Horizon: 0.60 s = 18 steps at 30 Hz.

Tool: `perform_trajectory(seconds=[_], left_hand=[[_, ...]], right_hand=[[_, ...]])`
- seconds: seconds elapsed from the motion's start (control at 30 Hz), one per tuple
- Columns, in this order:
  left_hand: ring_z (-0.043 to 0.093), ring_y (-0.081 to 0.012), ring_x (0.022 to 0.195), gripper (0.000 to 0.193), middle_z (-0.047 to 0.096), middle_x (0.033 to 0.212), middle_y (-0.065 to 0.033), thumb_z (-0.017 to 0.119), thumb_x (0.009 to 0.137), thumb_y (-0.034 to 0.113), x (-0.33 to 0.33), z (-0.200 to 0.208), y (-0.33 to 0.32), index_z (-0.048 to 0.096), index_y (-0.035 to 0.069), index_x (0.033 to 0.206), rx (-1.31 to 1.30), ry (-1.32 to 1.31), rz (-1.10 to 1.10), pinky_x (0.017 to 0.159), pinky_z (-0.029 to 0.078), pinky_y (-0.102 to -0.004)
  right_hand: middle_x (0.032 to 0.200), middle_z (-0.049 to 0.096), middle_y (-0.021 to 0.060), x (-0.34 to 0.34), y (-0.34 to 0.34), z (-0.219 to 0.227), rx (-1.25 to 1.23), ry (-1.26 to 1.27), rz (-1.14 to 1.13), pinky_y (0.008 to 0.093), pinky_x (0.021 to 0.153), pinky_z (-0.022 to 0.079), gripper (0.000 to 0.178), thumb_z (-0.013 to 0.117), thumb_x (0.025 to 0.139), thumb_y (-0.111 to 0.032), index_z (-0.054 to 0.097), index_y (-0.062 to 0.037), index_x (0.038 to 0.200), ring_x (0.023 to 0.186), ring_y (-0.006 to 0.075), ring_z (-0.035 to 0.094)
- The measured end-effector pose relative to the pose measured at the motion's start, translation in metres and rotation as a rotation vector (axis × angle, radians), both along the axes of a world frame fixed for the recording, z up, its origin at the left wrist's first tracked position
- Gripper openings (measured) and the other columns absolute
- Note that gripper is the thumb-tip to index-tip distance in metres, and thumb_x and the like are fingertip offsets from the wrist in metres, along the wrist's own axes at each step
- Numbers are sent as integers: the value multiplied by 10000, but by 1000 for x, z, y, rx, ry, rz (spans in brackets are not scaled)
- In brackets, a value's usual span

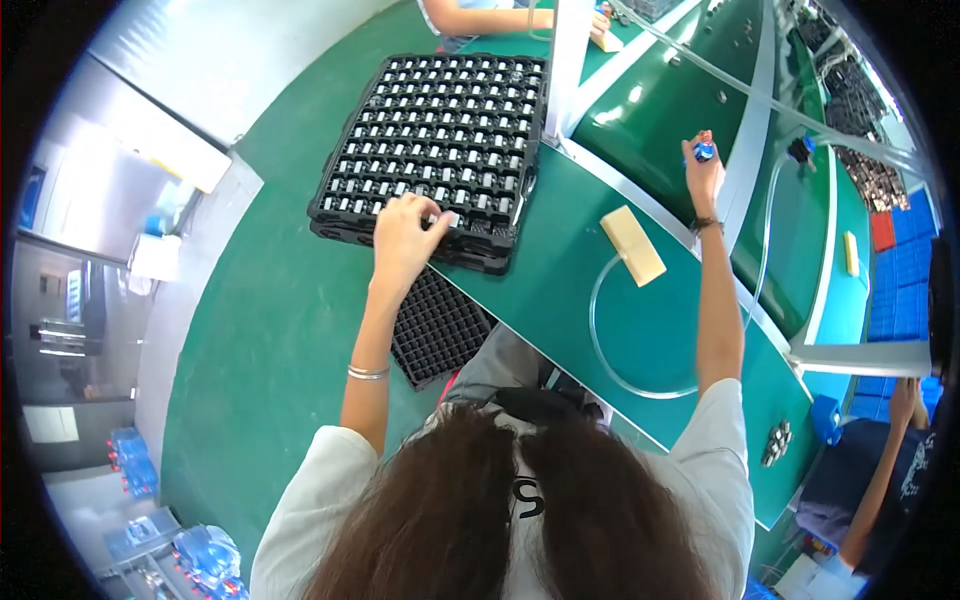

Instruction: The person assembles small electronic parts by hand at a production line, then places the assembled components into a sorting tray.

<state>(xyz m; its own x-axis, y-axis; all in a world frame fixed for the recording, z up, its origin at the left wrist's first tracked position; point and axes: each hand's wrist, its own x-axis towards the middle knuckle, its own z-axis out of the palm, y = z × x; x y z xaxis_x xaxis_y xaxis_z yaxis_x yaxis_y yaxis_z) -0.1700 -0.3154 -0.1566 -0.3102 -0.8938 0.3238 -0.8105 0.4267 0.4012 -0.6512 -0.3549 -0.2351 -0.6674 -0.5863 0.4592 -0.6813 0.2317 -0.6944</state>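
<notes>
Green flooring [225, 330] spreads from pale partitions at the far left, where blue water bottles [207, 553] stand near the lower corner. Next comes a black compartment tray [470, 243] at the counter's edge, filled with rows of small silver cylindrical parts [455, 103]. Over its near edge is the left hand [402, 240], thumb and index finger curved toward each other with only a small gap; a small pale piece shows at their tips, though whether they grip it I cannot tell. Below, a second black tray [440, 328] sits beside the person's legs. Beyond the filled tray, at the top, a co-worker's forearm [500, 20] reaches across. On the green counter [545, 285] lies a cream rectangular block [633, 246], with a clear tube [593, 320] curving beside it. Farther right, the right hand [705, 178] has its fingers closed around a blue-and-red handheld object [705, 151], near the green conveyor belt [640, 110]. A cluster of metal parts [777, 442] rests near the counter's right end, and blue bins [897, 290] are stacked at far right.
</notes>
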Motion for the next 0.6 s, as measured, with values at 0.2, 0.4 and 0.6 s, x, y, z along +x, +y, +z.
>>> perform_trajectory(seconds=[0.2, 0.4, 0.6], left_hand=[[551, -292, 736, 245, 571, 730, -120, 697, 707, 270, -21, -14, -16, 605, 49, 658, 148, -191, 39, 677, 445, -391], [543, -301, 703, 155, 555, 761, -127, 586, 807, 167, -12, -12, -12, 553, 19, 771, 179, 122, 26, 639, 421, -384], [629, -172, 736, 153, 633, 893, -154, 430, 932, 146, -11, 8, 7, 462, 49, 818, 665, 1148, -83, 667, 539, -258]], right_hand=[[797, 632, 204, -57, -36, -23, 45, 161, -106, 466, 683, 467, 390, 649, 723, -405, 597, -71, 917, 765, 387, 607], [794, 630, 213, -63, -42, -34, -37, 118, -123, 473, 691, 469, 392, 657, 722, -375, 586, -62, 946, 771, 395, 604], [810, 608, 172, -52, -28, -11, -57, 107, -100, 412, 694, 466, 400, 652, 752, -367, 544, -42, 958, 765, 339, 597]])
